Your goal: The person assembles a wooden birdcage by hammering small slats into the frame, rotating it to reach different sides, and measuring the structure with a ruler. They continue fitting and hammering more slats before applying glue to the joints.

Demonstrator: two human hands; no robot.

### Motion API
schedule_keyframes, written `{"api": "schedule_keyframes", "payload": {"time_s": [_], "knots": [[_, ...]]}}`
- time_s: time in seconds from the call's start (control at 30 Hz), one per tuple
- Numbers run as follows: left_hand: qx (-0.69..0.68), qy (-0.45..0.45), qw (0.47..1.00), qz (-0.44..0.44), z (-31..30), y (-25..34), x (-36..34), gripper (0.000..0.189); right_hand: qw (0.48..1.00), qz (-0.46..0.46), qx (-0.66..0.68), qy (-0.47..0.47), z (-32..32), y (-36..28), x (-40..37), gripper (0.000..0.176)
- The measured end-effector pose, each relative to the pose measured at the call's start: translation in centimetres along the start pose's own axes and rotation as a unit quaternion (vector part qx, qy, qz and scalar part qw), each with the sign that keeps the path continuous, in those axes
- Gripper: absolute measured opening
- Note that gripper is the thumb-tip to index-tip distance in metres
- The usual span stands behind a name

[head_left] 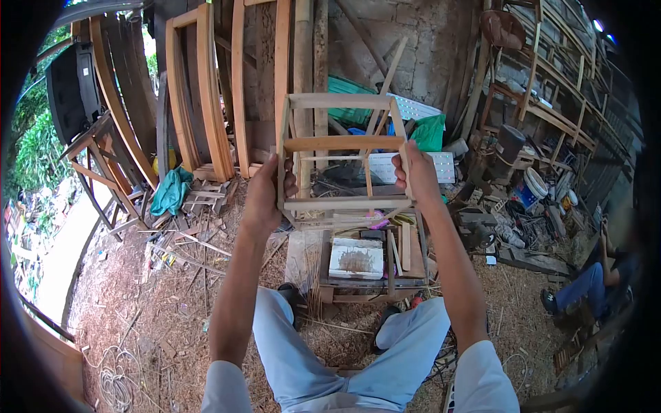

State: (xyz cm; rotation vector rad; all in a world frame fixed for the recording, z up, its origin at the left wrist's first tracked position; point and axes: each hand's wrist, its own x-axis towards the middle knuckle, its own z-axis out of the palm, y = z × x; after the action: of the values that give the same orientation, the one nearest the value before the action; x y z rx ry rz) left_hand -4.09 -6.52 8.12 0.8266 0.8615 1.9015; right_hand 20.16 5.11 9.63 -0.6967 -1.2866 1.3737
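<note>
Between my two hands I hold up a wooden frame (341, 204) made of light slats, with a browner crossbar (344, 143) across its middle. My left hand (265, 189) is wrapped round the frame's left side. On the opposite side, my right hand (418, 172) grips the right slat near the crossbar's end. Below the frame stands a low work table (372, 282), bearing a white block with a brown worn patch (356, 259) and some narrow wood strips (405, 248). The frame and my forearms hide part of what lies behind.
Curved wooden frames (182, 96) lean against the back wall. A teal cloth (171, 191) lies among wood scraps at left. Coiled cable (117, 385) rests on the shavings-covered floor. Buckets (533, 182) and clutter fill the right side, where another person (585, 282) sits.
</note>
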Motion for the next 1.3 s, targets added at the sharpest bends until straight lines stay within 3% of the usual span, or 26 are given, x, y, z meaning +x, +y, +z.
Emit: {"api": "schedule_keyframes", "payload": {"time_s": [0.07,0.1,0.2,0.4,0.5,0.57,0.8,1.0,1.13,1.23,1.3], "knots": [[-0.014,-0.020,1.000,-0.016,0.9,1.2,0.4,0.028,0.999,0.029,0.024,-0.011,-0.4,-0.9,0.7,0.030],[0.050,-0.046,0.998,-0.014,0.6,1.6,0.5,0.029,0.999,0.031,0.015,-0.022,-0.3,-1.6,0.5,0.028],[0.063,-0.016,0.997,-0.029,0.8,2.1,0.5,0.030,0.998,0.045,-0.001,-0.041,-0.3,-2.4,0.6,0.026],[0.021,0.001,0.999,-0.032,0.2,0.4,2.0,0.024,0.993,0.115,0.015,-0.029,-0.6,-2.4,0.2,0.030],[-0.001,-0.046,0.998,-0.044,-0.5,-0.4,2.6,0.027,0.990,0.136,-0.018,-0.021,-1.1,-2.4,0.1,0.031],[0.022,-0.004,0.998,-0.060,-0.3,-0.5,2.4,0.028,0.987,0.156,-0.034,-0.019,-1.3,-2.4,0.0,0.032],[0.020,0.020,0.992,-0.124,-1.7,-3.6,4.3,0.031,0.971,0.231,-0.050,-0.028,-3.4,0.5,2.8,0.042],[0.225,-0.018,0.959,-0.172,-3.1,-5.3,5.4,0.040,0.954,0.288,-0.061,-0.058,-5.0,1.8,4.2,0.045],[0.260,-0.014,0.949,-0.180,-3.7,-6.5,5.9,0.043,0.949,0.280,-0.120,-0.076,-5.4,3.2,4.4,0.045],[0.263,-0.035,0.944,-0.197,-4.0,-6.7,5.7,0.046,0.949,0.293,-0.089,-0.072,-5.4,3.2,4.4,0.042],[0.268,-0.002,0.940,-0.212,-4.0,-6.7,5.5,0.050,0.943,0.314,-0.093,-0.065,-5.1,3.2,4.2,0.040]]}}
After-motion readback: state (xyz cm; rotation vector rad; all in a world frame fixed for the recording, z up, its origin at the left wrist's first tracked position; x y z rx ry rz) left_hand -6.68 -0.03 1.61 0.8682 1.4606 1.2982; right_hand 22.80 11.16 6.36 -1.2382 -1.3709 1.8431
